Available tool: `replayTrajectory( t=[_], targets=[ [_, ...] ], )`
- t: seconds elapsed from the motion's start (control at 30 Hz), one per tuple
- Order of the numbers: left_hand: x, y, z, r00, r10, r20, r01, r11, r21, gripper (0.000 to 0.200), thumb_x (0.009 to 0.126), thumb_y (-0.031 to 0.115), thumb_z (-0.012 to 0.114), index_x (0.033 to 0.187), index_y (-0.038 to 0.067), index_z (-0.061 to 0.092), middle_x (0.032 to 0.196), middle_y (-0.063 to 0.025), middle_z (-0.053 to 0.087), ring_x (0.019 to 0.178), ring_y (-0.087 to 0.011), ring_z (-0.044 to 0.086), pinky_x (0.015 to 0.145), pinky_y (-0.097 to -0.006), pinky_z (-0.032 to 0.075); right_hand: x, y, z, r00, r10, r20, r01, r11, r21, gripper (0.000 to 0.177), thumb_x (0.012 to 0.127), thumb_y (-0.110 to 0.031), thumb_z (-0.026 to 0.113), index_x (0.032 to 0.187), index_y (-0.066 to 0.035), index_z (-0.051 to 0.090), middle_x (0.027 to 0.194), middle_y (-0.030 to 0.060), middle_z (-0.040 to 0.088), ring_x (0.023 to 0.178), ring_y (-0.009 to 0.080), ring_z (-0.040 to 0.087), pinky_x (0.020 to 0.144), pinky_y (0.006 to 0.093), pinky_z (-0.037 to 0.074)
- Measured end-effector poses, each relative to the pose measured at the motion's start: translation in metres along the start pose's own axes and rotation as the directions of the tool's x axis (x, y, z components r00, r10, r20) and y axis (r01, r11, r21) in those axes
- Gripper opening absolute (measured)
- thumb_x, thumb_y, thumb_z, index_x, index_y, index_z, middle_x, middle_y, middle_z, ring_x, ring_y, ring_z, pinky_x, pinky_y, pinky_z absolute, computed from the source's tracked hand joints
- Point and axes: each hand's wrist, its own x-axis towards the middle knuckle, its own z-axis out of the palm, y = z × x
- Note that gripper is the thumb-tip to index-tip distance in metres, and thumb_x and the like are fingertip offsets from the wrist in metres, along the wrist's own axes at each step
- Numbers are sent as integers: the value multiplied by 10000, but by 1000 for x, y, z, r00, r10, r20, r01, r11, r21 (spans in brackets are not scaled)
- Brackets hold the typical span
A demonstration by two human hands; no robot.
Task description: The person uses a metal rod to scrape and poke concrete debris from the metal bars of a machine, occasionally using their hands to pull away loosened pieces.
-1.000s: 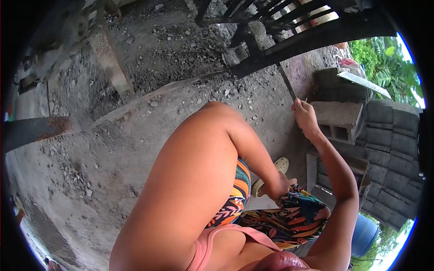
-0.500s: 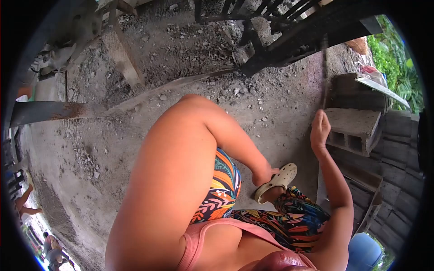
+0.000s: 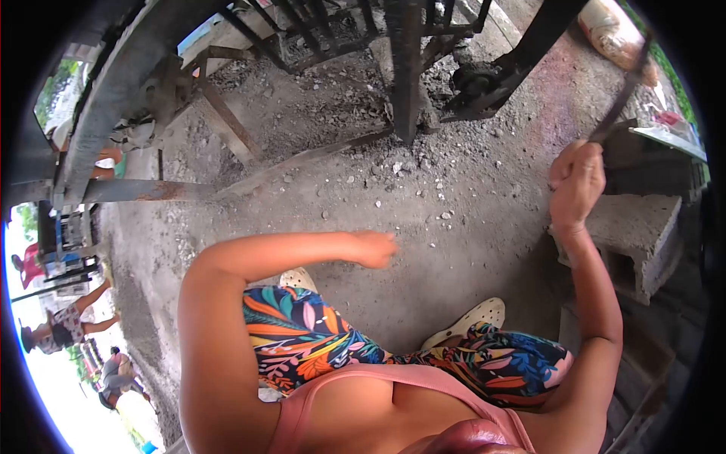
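Note:
My right hand (image 3: 578, 181) is raised at the right, with its fingers wrapped round one end of a long, thin dark rod (image 3: 622, 98). The rod slants up and away toward the upper right; motion blur hides whether it is a bar or a blade. My left hand (image 3: 374, 248) hovers over the concrete floor in the middle, fingers curled in, and nothing shows in it. Several pale rubble chips (image 3: 398, 168) lie on the floor beyond it. A black metal frame with bars (image 3: 406, 83) stands ahead of me, above grey ash and rubble.
Close under my right forearm sits a concrete hollow block (image 3: 624, 227). A rusty flat metal bar (image 3: 151, 191) reaches in from the left, near a wooden piece (image 3: 231, 125). A filled sack (image 3: 611, 34) lies at the upper right. Other people (image 3: 64, 325) are at the far left.
My left hand has lifted from beside my shoe and moved left and forward. My right hand has moved right and forward, the rod now tilting rightward. The view has shifted, showing more frame.

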Motion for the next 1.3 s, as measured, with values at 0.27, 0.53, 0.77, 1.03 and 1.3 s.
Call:
replayTrajectory(
  t=[0.27, 0.53, 0.77, 1.03, 1.3],
  targets=[
    [-54, -57, -25, 859, -512, -15, 296, 520, -801, 323, 838, 85, 419, 1105, 23, 590, 1146, -132, 595, 1094, -231, 540, 920, -344, 425, 0, 21, -17, 835, -396, -382, 529, 766, 364, 347, 981, -377, 354, 816, -76, 402, 603, 36, 373, 469, 94, 327, 414, 233, 332],
    [-99, 42, -79, 816, -485, -314, 262, 795, -547, 318, 804, -29, 402, 1043, 12, 608, 1015, -118, 610, 983, -204, 583, 873, -305, 444, -65, 144, 40, 872, 460, 167, -369, 842, -393, 311, 940, -211, 473, 717, 4, 439, 517, 132, 453, 453, 301, 430, 468, 383, 369],
    [-63, 81, -131, 780, -81, -620, 91, 996, -16, 271, 751, 11, 526, 1005, 58, 610, 991, -106, 609, 934, -256, 600, 821, -351, 482, -41, 101, 20, 947, 57, -315, 126, 838, 530, 320, 967, -261, 434, 728, -48, 434, 564, -8, 405, 450, 130, 367, 418, 278, 294],
    [18, 164, -191, 522, 640, -564, -246, 747, 618, 331, 783, 219, 576, 1068, 54, 600, 1129, -106, 589, 1057, -276, 572, 888, -434, 478, -88, 165, 37, 801, 554, 226, -432, 797, -422, 240, 947, -232, 451, 786, -54, 454, 539, 35, 410, 453, 134, 373, 410, 279, 322],
    [70, 236, -180, -24, 713, -700, -361, 647, 671, 151, 805, 144, 563, 898, 51, 635, 1001, -87, 621, 935, -254, 617, 855, -404, 493, -47, 121, 4, 956, 106, -274, 210, 404, 890, 284, 942, -273, 451, 762, -54, 456, 526, 45, 441, 486, 184, 455, 446, 344, 400]
  ],
)
